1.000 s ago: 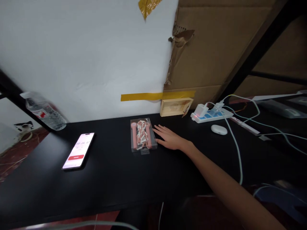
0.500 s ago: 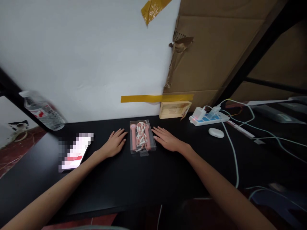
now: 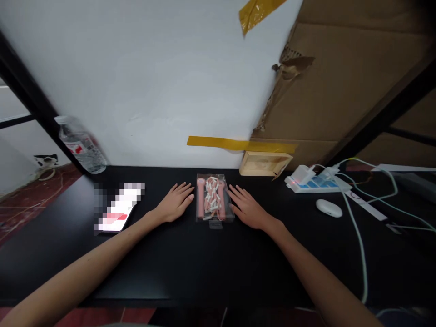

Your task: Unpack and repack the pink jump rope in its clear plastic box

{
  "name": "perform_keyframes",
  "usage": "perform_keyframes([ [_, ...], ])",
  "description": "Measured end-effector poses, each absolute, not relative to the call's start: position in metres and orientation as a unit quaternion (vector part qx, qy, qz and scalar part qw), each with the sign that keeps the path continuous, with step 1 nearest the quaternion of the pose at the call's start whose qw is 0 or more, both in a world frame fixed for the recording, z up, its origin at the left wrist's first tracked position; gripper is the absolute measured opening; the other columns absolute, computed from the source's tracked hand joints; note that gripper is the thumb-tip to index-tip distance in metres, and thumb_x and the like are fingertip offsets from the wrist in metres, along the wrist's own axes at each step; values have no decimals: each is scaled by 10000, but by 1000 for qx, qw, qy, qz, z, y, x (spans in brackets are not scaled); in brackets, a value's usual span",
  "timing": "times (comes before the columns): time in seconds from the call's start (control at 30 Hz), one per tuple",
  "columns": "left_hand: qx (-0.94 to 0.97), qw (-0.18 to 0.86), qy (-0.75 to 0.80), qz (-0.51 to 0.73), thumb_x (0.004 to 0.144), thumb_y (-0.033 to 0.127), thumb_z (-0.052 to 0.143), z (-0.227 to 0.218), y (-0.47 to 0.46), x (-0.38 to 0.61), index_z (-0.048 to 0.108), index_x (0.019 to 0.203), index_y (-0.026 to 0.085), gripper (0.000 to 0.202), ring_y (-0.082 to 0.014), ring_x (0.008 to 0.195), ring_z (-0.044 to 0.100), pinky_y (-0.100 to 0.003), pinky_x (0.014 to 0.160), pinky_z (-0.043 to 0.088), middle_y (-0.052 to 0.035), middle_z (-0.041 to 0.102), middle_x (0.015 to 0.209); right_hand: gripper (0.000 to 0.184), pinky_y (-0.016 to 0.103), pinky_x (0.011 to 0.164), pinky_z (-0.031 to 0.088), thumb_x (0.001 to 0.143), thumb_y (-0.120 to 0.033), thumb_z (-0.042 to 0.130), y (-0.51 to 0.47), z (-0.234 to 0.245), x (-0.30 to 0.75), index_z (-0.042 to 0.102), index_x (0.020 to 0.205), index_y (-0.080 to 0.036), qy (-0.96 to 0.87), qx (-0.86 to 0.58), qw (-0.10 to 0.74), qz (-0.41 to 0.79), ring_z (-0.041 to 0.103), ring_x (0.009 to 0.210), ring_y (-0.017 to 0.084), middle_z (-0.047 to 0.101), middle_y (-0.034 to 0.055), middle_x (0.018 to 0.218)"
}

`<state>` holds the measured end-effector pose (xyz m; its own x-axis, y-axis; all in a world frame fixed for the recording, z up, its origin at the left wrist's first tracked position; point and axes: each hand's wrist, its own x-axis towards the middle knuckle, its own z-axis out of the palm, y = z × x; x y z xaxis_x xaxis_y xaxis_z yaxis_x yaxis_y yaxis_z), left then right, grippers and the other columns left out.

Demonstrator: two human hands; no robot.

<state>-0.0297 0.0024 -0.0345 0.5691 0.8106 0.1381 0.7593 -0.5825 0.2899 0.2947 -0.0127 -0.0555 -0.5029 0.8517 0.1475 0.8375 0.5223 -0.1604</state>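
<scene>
A clear plastic box (image 3: 214, 199) lies on the black table (image 3: 204, 263) near the wall. Inside it are two pink rods and several small white and pink pieces. My left hand (image 3: 176, 204) rests flat on the table just left of the box, fingers spread, holding nothing. On the box's right side my right hand (image 3: 249, 210) lies flat the same way, fingers apart and empty. Neither hand clearly touches the box.
A lit phone (image 3: 118, 206) lies left of my left hand. A tilted water bottle (image 3: 81, 151) stands at the back left. A small wooden box (image 3: 265, 163), a power strip (image 3: 317, 183) with white cables and a white earbud case (image 3: 329, 208) are on the right.
My left hand came in from the left and settled flat beside the box. The right hand stayed beside the box. The view shifted, so everything sits further right.
</scene>
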Motion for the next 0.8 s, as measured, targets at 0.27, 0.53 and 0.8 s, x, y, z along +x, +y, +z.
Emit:
perform_keyframes([
  [0.27,879,196,400,171,977,652,386,-28,-2,-33,312,1564,219,733,-328,1496,256,-575,1214,174,-85,336,1601,974,596,1191,285,943,-697,391,-25,-47,280,-52,1613,-147,-848,-508,139,60,262,1496,385,235,199,1641],
  [0.53,815,209,421,338,994,424,435,-34,25,-48,663,1276,224,414,-249,1184,652,-413,1023,498,-60,705,1253,783,557,1164,354,929,-643,514,-14,-35,300,320,1567,-231,-826,-500,222,133,427,1422,329,445,151,1551],
  [0.8,841,43,423,335,967,408,464,-8,3,-33,640,1247,183,400,-273,1267,565,-466,1074,448,-108,639,1324,485,514,1075,459,904,-545,632,-25,-22,281,682,1277,-238,-878,-418,225,70,562,1272,306,593,137,1382],
])
